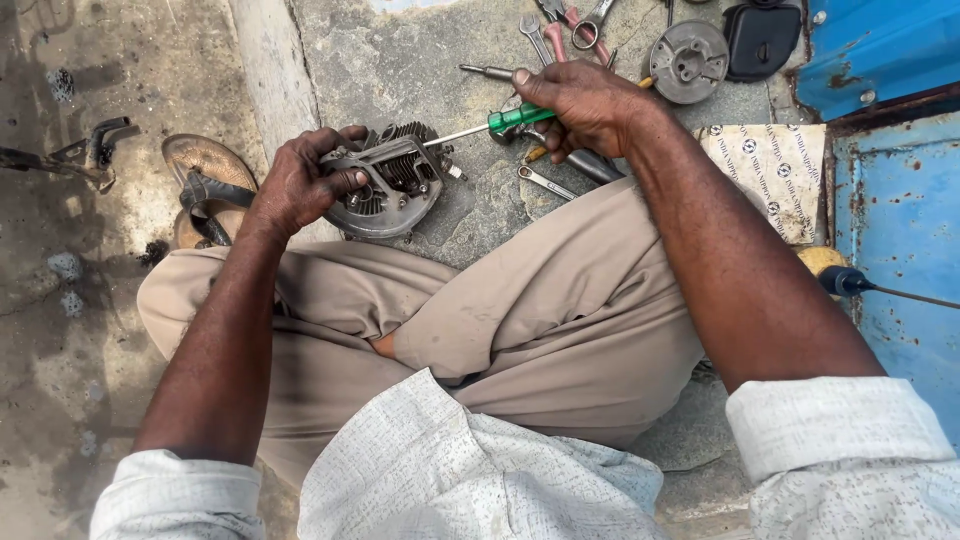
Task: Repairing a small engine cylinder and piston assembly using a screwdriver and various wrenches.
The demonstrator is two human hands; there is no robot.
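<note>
Left hand (300, 185) grips the grey finned metal engine cylinder head (390, 180), fingers curled over its left edge, holding it above the stone floor (400, 60) just past the bent knee. Right hand (585, 105) is closed around the green-handled screwdriver (520, 117), right of the cylinder head; its steel shaft runs left and its tip touches the head's upper right side. Beyond the head to the right lie loose spanners (545, 182), pliers (570, 20) and a round grey metal disc (688, 60). A brown sandal (205, 185) sits left of the head.

Green-handled screwdriver (505, 119), grey engine part (390, 182), beige trousers (520, 300)
</note>
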